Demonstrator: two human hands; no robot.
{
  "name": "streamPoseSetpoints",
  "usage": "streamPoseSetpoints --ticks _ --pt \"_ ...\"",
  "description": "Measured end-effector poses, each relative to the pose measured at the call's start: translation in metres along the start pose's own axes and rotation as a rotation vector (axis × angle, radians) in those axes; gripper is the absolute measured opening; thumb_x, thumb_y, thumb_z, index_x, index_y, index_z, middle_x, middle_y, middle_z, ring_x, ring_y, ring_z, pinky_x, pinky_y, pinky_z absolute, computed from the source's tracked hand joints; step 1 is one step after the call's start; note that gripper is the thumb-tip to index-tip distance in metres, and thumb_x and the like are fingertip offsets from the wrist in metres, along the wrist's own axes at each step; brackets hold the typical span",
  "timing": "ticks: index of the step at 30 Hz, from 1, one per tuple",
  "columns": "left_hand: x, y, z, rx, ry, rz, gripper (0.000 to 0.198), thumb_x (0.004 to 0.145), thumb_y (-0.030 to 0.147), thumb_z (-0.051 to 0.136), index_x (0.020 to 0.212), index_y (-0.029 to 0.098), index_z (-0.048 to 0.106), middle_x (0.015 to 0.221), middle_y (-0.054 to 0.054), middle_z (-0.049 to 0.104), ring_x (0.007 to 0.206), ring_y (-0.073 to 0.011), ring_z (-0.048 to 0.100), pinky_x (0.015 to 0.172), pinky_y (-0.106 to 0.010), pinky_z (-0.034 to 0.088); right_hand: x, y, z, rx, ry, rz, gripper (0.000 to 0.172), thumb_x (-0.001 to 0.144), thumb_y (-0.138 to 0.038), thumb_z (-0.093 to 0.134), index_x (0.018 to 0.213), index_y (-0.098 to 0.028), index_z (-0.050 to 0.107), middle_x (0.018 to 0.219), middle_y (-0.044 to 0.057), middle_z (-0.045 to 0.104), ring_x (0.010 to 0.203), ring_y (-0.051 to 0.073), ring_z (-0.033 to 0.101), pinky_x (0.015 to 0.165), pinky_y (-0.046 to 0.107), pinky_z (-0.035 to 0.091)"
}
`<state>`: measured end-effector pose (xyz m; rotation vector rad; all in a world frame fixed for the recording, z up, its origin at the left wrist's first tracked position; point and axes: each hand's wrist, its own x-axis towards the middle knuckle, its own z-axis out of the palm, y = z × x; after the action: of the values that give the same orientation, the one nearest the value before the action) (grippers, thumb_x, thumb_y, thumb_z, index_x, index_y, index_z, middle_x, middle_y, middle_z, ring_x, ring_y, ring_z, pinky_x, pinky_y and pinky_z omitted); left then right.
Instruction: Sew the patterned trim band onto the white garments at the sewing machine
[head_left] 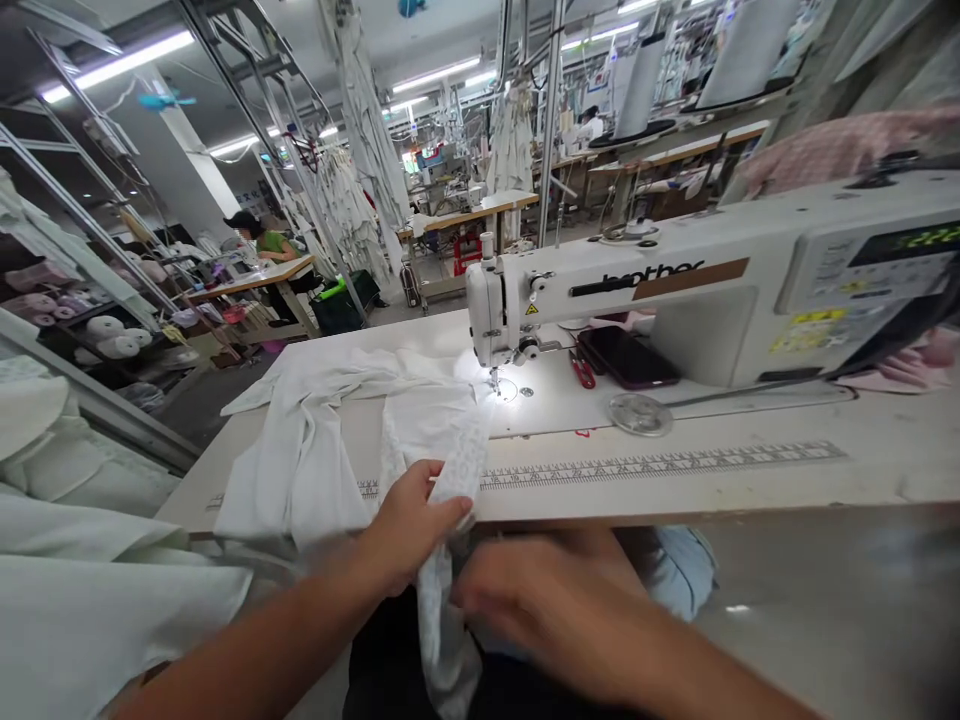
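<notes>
Your left hand (409, 525) has its fingers pinching the lace (461, 455) right at the front edge of the desk (750, 430). The strip runs from under the needle (495, 378), over that edge and down into your lap. Your right hand (540, 600) is below the edge, just beside the hanging lace, but it's too blurred, so I can't tell what its fingers are doing. The white cloth (300, 450) is bunched on the left and spills over the front edge, so that side is crowded. Your open room is to the right, along the ruler (660, 462). Further back, under the arm of the machine (675, 290), sit red snips (581, 370), a phone (626, 357) and a metal disc (640, 413), with the disc nearest the ruler.
</notes>
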<state>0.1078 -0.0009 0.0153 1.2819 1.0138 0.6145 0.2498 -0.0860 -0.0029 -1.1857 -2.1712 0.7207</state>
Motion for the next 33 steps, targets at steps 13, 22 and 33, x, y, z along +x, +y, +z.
streamPoseSetpoints --ticks 13,22,33 --pt "-0.031 -0.018 -0.004 -0.172 -0.004 -0.130 0.065 0.066 0.019 0.079 0.121 0.016 0.045 0.089 -0.003 0.065 0.079 -0.0149 0.061 0.077 -0.029 0.045 0.018 0.016 -0.033 -0.344 0.046 -0.292 0.016 0.089 -0.008 0.056 0.089 -0.016 0.070 0.084 0.004 0.068 0.084 0.019 0.058 0.074 0.032 0.046" --pt "-0.037 -0.007 -0.007 -0.363 -0.084 -0.277 0.068 0.060 0.016 0.085 0.117 0.014 0.049 0.090 -0.004 0.065 0.078 -0.0151 0.061 0.074 -0.029 0.044 0.021 0.006 -0.043 -0.407 -0.031 -0.357 0.017 0.092 -0.011 0.053 0.089 -0.017 0.069 0.085 0.004 0.068 0.091 0.020 0.059 0.081 0.034 0.046" --pt "-0.045 0.001 -0.002 -0.258 -0.282 -0.268 0.056 0.064 0.023 0.083 0.111 0.016 0.053 0.088 -0.002 0.063 0.077 -0.0121 0.058 0.070 -0.023 0.043 -0.001 0.010 -0.041 -0.396 0.040 -0.351 0.019 0.094 -0.014 0.049 0.104 -0.016 0.064 0.095 0.005 0.067 0.095 0.022 0.059 0.086 0.038 0.047"
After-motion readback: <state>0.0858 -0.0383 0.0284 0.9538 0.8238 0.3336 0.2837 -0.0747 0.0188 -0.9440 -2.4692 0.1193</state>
